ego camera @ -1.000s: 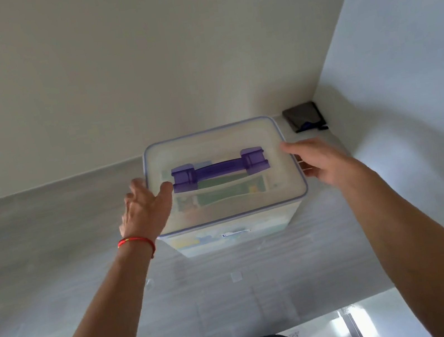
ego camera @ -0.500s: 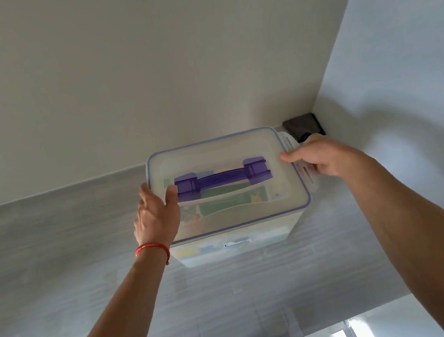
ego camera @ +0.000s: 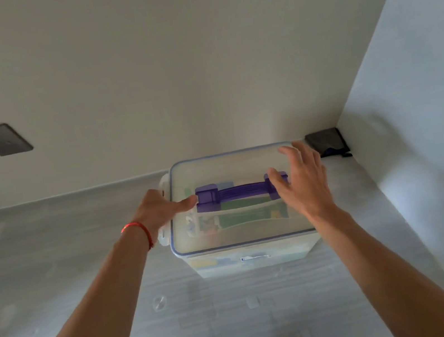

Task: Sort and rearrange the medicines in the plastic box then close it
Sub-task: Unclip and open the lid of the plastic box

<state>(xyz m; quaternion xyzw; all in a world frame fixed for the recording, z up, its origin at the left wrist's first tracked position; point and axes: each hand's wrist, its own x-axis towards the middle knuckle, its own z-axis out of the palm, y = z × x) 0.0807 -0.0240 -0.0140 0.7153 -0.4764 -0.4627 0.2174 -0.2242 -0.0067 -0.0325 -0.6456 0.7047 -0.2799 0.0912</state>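
Plastic box (ego camera: pixel 247 255), lidded, both hands above.

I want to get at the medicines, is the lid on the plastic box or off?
On. The lid lies flat across the box; its purple handle is folded down. Whether the side clips are latched, cannot tell.

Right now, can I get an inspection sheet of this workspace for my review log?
Surface: grey counter, set in a wall corner.
Job's things: plastic box, lid on, purple handle; medicine packets show through.
Clutter: dark object in the corner.
Grips: left hand at the lid's left edge, thumb toward the handle; right hand open over the lid's right end.
Cables: nothing seen.
Surroundings: pale walls, dark wall plate.
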